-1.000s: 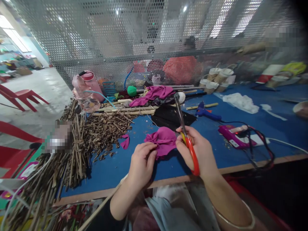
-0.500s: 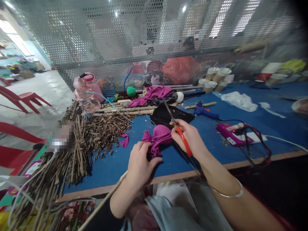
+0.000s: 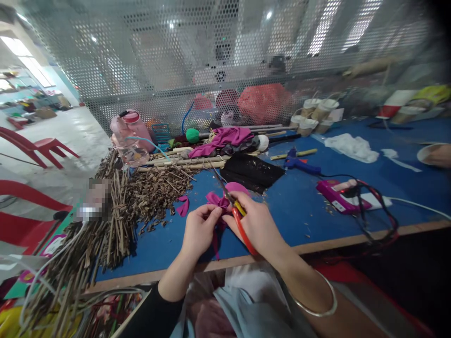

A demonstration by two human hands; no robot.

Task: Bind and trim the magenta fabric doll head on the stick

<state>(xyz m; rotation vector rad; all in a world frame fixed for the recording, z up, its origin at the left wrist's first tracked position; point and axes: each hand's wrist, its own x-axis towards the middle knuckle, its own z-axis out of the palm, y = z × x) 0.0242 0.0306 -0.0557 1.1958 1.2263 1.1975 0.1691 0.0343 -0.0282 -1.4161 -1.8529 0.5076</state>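
One crumpled magenta cloth piece (image 3: 235, 188), bunched, is pinched at its near end by the left hand (image 3: 199, 230) over the blue tabletop (image 3: 299, 206). The red-handled metal scissors (image 3: 239, 223) sit in the right hand (image 3: 257, 225), blades angled up-left against the cloth.

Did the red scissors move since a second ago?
Yes. The scissors in the right hand swung left: the blades stood over the black cloth before, and now point left of it, beside the pink fabric.
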